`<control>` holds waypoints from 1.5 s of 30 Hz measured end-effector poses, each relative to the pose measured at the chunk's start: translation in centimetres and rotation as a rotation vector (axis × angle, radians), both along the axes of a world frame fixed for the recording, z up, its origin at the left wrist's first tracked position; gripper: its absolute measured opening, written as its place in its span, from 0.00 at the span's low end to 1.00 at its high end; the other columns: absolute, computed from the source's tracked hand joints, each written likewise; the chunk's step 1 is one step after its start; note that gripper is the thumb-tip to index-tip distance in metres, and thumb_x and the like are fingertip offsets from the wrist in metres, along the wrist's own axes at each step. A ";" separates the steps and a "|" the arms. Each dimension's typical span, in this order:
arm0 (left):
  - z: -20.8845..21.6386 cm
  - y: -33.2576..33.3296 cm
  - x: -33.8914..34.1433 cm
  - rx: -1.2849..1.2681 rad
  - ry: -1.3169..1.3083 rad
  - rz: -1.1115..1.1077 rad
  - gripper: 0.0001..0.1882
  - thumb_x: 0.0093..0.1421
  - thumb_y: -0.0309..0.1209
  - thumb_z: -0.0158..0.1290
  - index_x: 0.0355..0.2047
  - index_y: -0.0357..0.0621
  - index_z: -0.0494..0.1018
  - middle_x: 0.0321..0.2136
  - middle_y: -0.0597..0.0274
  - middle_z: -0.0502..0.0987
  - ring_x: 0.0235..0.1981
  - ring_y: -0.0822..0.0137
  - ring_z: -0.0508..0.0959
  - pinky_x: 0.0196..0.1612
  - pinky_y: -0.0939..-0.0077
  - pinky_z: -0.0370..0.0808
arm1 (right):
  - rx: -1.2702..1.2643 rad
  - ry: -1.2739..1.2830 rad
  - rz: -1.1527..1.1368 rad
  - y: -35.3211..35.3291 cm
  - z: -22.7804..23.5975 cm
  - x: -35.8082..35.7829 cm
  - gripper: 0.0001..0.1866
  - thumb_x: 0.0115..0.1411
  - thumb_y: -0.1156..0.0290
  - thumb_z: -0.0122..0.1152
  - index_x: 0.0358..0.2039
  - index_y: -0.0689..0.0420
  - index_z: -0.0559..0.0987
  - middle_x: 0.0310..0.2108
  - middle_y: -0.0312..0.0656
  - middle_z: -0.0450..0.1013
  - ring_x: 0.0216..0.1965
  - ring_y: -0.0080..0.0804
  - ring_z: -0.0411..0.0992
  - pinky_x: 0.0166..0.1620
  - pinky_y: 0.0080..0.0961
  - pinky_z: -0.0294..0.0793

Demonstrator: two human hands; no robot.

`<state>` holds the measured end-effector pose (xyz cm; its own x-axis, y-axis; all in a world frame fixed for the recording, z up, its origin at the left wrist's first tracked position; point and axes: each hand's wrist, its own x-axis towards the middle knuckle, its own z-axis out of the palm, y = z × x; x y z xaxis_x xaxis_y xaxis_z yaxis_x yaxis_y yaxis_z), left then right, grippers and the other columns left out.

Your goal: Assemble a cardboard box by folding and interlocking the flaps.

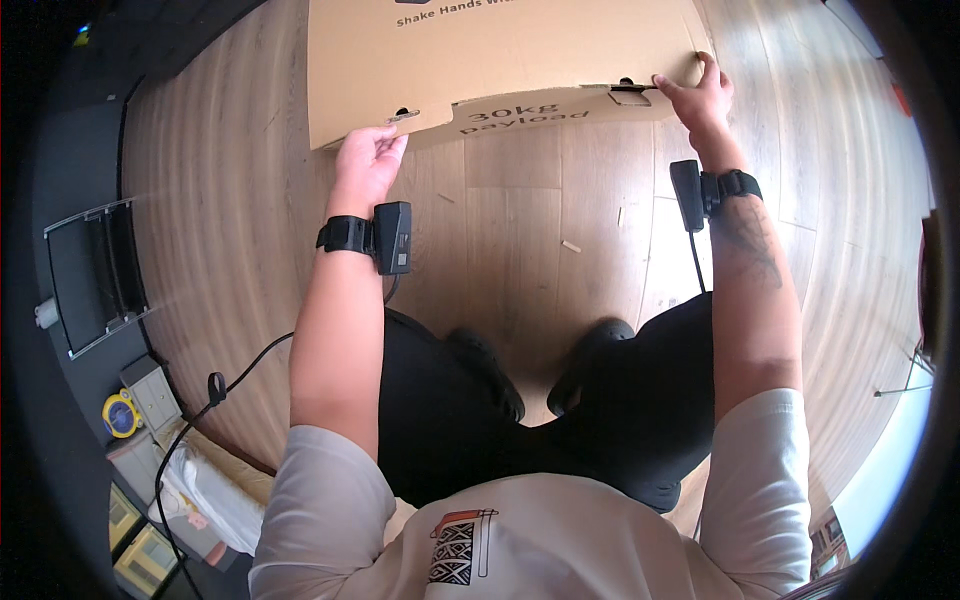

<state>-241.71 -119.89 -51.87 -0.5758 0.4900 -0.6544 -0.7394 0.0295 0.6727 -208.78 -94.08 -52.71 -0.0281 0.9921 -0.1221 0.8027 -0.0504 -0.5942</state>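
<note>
A large brown cardboard box (520, 55) with dark printing lies on the floor at the top of the head view; its far part runs out of the picture. The lid's front edge stands slightly off the front wall, with a slot and small tab near each end. My left hand (366, 160) holds the lid's edge at the front left, its fingers partly hidden by the cardboard. At the right front corner, my right hand (704, 100) grips the lid, thumb by the tab and fingers over the side edge. Whatever is inside the box is hidden.
Small light scraps (571, 246) lie on the wooden floor (510, 200) between the box and my shoes (590, 360). Each wrist wears a strapped black device (393, 238) with a cable (262, 352). Bins and bagged things (200, 480) stand at the lower left.
</note>
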 end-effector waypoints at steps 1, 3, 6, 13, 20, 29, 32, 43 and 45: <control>-0.2 0.0 -0.4 -0.087 0.063 -0.085 0.13 0.58 0.14 0.47 0.44 0.29 0.65 0.46 0.49 0.69 0.51 0.59 0.70 0.61 0.66 0.65 | 0.017 0.014 0.017 -0.1 -0.1 0.1 0.48 0.45 0.54 0.75 0.64 0.46 0.59 0.64 0.54 0.47 0.64 0.51 0.51 0.63 0.41 0.61; -0.8 0.1 -1.1 -0.028 -0.016 -0.037 0.10 0.58 0.15 0.47 0.42 0.30 0.67 0.44 0.50 0.71 0.49 0.60 0.71 0.61 0.67 0.66 | 0.030 0.028 0.039 -0.1 -0.4 0.2 0.48 0.46 0.54 0.75 0.64 0.46 0.59 0.64 0.54 0.47 0.64 0.51 0.50 0.63 0.41 0.60; -1.2 -0.3 -1.9 0.032 -0.107 -0.065 0.10 0.57 0.15 0.47 0.40 0.31 0.68 0.41 0.51 0.72 0.47 0.62 0.72 0.59 0.66 0.67 | 0.041 0.015 0.060 0.0 -0.8 0.4 0.47 0.47 0.54 0.74 0.64 0.45 0.58 0.64 0.55 0.47 0.65 0.52 0.48 0.64 0.42 0.59; -1.6 -1.1 -1.7 -0.040 0.101 -0.214 0.22 0.51 0.14 0.54 0.46 0.34 0.62 0.41 0.52 0.71 0.48 0.56 0.73 0.54 0.54 0.70 | 0.020 0.010 0.047 0.0 -0.8 0.4 0.47 0.47 0.52 0.73 0.64 0.44 0.58 0.64 0.55 0.46 0.65 0.53 0.47 0.64 0.45 0.57; -1.9 -1.0 -1.7 0.040 0.042 -0.180 0.27 0.50 0.10 0.52 0.49 0.33 0.57 0.42 0.49 0.70 0.46 0.52 0.74 0.56 0.51 0.71 | 0.035 0.028 0.065 -0.2 -1.2 0.6 0.46 0.47 0.51 0.73 0.64 0.43 0.58 0.64 0.54 0.46 0.65 0.53 0.48 0.64 0.45 0.57; -1.9 -1.0 0.0 0.283 0.223 -0.159 0.24 0.49 0.08 0.47 0.47 0.33 0.60 0.45 0.46 0.71 0.47 0.52 0.75 0.54 0.52 0.74 | 0.001 0.069 0.054 -0.4 -1.4 0.6 0.45 0.49 0.50 0.71 0.64 0.41 0.58 0.66 0.53 0.43 0.65 0.54 0.51 0.62 0.43 0.63; -1.7 -1.3 0.0 0.019 0.226 -0.176 0.24 0.51 0.11 0.50 0.48 0.37 0.60 0.46 0.48 0.73 0.48 0.54 0.76 0.52 0.54 0.74 | 0.030 0.042 0.059 -0.4 -1.4 0.6 0.45 0.49 0.50 0.71 0.64 0.41 0.58 0.66 0.54 0.43 0.64 0.54 0.52 0.62 0.42 0.63; -3.7 -0.7 2.7 -0.304 0.673 -0.219 0.38 0.50 0.17 0.62 0.54 0.32 0.48 0.38 0.52 0.78 0.38 0.67 0.78 0.41 0.75 0.76 | 0.018 0.069 0.062 -0.5 -1.4 0.6 0.46 0.49 0.50 0.71 0.64 0.41 0.57 0.66 0.54 0.42 0.65 0.56 0.50 0.62 0.42 0.63; -4.2 -0.5 3.0 -0.327 0.736 -0.223 0.39 0.50 0.18 0.62 0.53 0.30 0.47 0.37 0.51 0.79 0.36 0.67 0.79 0.41 0.76 0.76 | 0.016 0.076 0.065 -0.5 -1.4 0.6 0.46 0.49 0.50 0.71 0.64 0.41 0.57 0.66 0.54 0.43 0.65 0.55 0.51 0.62 0.42 0.63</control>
<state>-238.75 -120.37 -56.08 -0.8238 0.4938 -0.2784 -0.0682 0.4012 0.9135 -208.18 -94.62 -54.10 -0.1009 0.9897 -0.1014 0.7566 0.0102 -0.6538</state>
